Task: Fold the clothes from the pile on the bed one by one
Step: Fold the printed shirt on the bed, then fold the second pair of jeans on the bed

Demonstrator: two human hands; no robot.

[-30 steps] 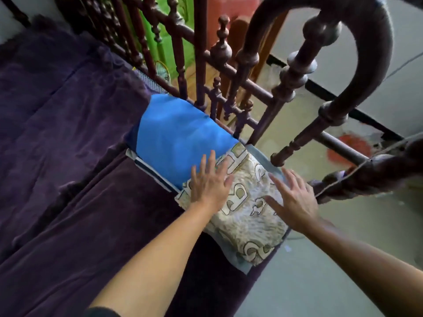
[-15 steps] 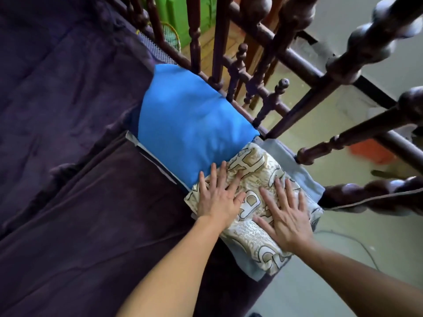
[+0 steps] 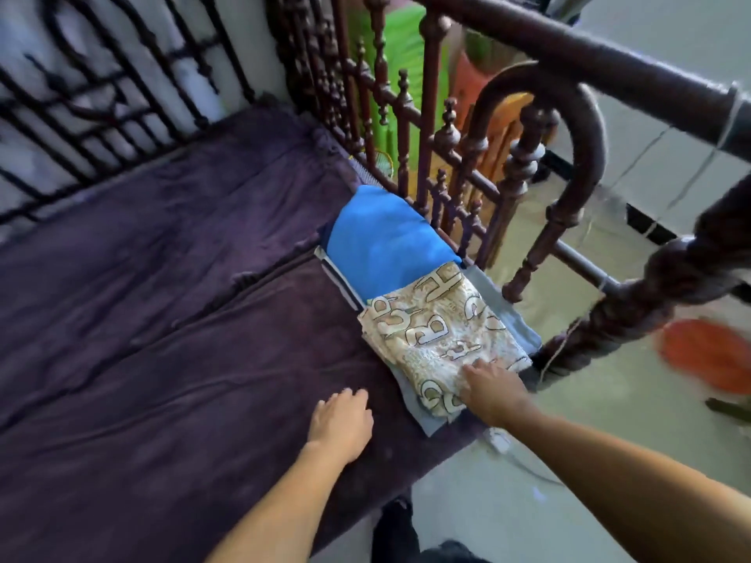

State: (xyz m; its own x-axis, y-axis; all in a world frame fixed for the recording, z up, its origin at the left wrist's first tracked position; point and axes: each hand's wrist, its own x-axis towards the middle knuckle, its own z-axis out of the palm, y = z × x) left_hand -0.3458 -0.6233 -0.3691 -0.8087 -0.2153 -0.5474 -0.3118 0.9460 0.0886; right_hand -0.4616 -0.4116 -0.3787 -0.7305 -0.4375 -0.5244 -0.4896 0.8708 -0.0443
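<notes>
A folded beige patterned cloth lies on a folded grey garment at the bed's right edge. A folded blue garment sits just behind it, against the footboard. My right hand rests flat on the near corner of the patterned cloth, fingers spread, gripping nothing. My left hand hovers over or rests on the purple bed cover to the left of the stack, fingers loosely apart and holding nothing.
A dark turned-wood bed rail rises right behind and beside the stack. A black metal headboard grille stands at the far left. Beyond the rail are green and orange plastic items; an orange object lies on the floor.
Both hands pulled back toward me. The left hand left the patterned cloth for the bed cover; the right slid to the cloth's near corner. The camera lifted, showing more bed.
</notes>
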